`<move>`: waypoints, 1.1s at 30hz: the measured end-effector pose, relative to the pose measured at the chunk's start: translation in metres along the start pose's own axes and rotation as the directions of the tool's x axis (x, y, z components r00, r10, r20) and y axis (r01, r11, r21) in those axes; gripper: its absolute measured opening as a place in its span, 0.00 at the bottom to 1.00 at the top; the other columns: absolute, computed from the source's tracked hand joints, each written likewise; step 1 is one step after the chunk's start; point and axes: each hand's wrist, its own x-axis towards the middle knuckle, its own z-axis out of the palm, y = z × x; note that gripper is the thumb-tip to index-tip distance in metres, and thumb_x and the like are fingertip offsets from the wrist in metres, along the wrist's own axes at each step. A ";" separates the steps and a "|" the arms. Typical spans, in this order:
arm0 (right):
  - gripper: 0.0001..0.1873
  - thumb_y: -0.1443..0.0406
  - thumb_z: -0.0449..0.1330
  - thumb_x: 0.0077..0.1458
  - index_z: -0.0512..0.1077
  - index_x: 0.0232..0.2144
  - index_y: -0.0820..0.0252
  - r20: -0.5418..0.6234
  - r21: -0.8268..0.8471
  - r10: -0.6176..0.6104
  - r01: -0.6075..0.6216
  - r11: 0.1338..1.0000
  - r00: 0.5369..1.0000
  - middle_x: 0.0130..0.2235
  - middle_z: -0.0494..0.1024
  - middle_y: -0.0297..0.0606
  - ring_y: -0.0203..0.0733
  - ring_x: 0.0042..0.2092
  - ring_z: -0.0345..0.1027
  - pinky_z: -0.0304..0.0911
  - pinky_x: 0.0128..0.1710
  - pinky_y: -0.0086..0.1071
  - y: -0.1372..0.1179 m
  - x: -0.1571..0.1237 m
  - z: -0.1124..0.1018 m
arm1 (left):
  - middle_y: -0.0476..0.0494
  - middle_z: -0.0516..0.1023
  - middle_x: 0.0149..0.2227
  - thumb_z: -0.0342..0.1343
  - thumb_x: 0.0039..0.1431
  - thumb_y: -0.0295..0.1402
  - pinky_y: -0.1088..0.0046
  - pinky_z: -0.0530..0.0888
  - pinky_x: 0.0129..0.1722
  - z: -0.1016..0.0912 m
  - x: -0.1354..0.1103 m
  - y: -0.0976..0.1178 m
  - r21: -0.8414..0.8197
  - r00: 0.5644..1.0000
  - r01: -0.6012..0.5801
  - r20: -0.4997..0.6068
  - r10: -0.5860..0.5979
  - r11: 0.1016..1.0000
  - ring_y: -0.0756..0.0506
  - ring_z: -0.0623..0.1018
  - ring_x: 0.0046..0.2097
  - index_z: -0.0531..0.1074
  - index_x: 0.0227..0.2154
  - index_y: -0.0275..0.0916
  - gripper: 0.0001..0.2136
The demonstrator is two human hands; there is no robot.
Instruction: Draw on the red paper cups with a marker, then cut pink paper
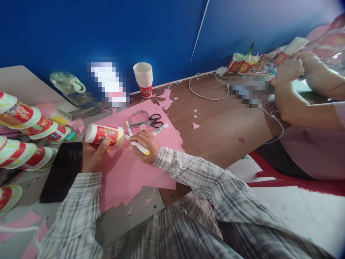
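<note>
My left hand (94, 154) is closed around a red and white paper cup (107, 136), held on its side with the base toward my right hand. Between the fingers of my right hand (147, 144) is a white marker with a yellow end (140, 148), its tip close to the cup; whether it touches I cannot tell. Pink paper sheets (126, 180) lie stacked beneath both hands. On them rest black-handled scissors (155, 120), a roll of tape (139, 117), a capped marker (161, 129) and a second pen-like marker (129, 128).
Decorated cups (27, 115) lie in nested rows at the left, near a black tablet-like object (61, 172). A glass jug (78, 93) and a stack of paper cups (143, 79) stand by the blue wall. A white cable (207, 97) crosses the table. At right, another person's hands (299, 66) hold a cup.
</note>
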 end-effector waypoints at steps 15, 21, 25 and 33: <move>0.09 0.65 0.56 0.51 0.70 0.37 0.61 -0.002 -0.003 0.042 -0.042 0.999 0.999 0.33 0.74 0.37 0.39 0.37 0.64 0.59 0.44 0.35 0.000 0.003 -0.002 | 0.46 0.71 0.41 0.58 0.45 0.34 0.65 0.68 0.48 0.001 -0.001 0.000 0.025 0.998 0.059 -0.019 -0.058 0.998 0.50 0.71 0.40 0.63 0.44 0.42 0.21; 0.09 0.66 0.56 0.51 0.69 0.37 0.60 0.027 -0.003 0.039 -0.039 0.999 0.999 0.33 0.75 0.37 0.39 0.36 0.65 0.60 0.44 0.35 -0.001 0.003 -0.002 | 0.45 0.71 0.42 0.57 0.45 0.34 0.63 0.67 0.49 0.001 -0.001 0.004 0.038 0.999 0.050 -0.005 -0.050 0.998 0.48 0.71 0.42 0.64 0.44 0.41 0.20; 0.08 0.66 0.55 0.51 0.69 0.36 0.59 0.019 0.006 0.015 -0.015 1.000 1.000 0.34 0.76 0.37 0.40 0.37 0.66 0.61 0.44 0.35 -0.002 0.003 -0.002 | 0.45 0.71 0.41 0.58 0.43 0.33 0.62 0.67 0.49 0.002 -0.001 0.001 0.040 0.999 0.039 -0.012 -0.038 0.998 0.47 0.71 0.41 0.64 0.44 0.42 0.22; 0.09 0.67 0.53 0.53 0.69 0.37 0.60 0.005 0.057 -0.071 0.071 0.996 0.997 0.37 0.78 0.38 0.40 0.38 0.68 0.62 0.46 0.35 -0.005 0.005 -0.005 | 0.45 0.72 0.41 0.60 0.41 0.34 0.61 0.67 0.49 0.002 -0.001 0.000 0.080 0.996 0.067 0.060 -0.072 0.995 0.46 0.72 0.41 0.67 0.39 0.42 0.18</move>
